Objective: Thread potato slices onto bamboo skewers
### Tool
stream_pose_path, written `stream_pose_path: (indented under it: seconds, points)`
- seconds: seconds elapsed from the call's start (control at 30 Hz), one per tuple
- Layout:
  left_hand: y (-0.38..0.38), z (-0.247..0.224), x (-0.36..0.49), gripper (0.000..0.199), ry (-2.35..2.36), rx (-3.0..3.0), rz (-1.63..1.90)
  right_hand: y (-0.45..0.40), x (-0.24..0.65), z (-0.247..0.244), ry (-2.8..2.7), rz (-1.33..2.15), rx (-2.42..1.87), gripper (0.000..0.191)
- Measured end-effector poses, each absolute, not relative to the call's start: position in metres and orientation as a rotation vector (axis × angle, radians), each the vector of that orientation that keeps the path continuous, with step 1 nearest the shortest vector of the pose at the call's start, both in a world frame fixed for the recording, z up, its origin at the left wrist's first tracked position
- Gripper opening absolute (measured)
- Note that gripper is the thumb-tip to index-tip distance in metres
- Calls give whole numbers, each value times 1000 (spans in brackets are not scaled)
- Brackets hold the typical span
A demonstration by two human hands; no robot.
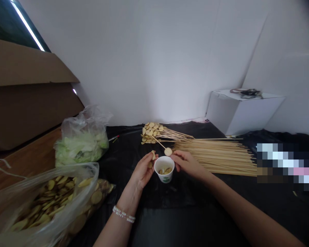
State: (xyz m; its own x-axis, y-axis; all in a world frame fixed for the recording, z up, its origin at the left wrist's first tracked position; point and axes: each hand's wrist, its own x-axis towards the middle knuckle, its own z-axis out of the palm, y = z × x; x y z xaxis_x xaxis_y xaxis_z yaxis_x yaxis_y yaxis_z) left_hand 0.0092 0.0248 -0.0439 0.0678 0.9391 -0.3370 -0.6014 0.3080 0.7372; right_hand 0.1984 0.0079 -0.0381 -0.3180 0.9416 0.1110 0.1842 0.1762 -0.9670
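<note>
Between my two hands stands a white paper cup with several potato slices inside. My left hand, left of the cup, is closed around pale potato slices. On the cup's right, my right hand pinches the edge of a round potato slice just above the rim. A thin wooden skewer runs from that slice up and left toward a pile of skewered potato slices. Whether the skewer passes through the held slice is hard to see.
Many bare wooden skewers lie right of the hands on black sheeting. At left are an open plastic bag of potato slices and a bag of pale green vegetables. A white box stands back right; cardboard rises at left.
</note>
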Motion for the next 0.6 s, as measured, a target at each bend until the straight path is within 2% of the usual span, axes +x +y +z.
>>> stream_pose_path:
  seconds: [0.13,0.5,0.6]
  points:
    - [28,-44,5,7,881,368,1269,10,201,-38,-1658,1166,-1133,29]
    - [34,-49,5,9,859,295,1296,15,206,-41,-1716,1118,-1193,27]
    - [33,-48,5,16,856,330,1333,16,209,-41,-1746,1073,-1201,25]
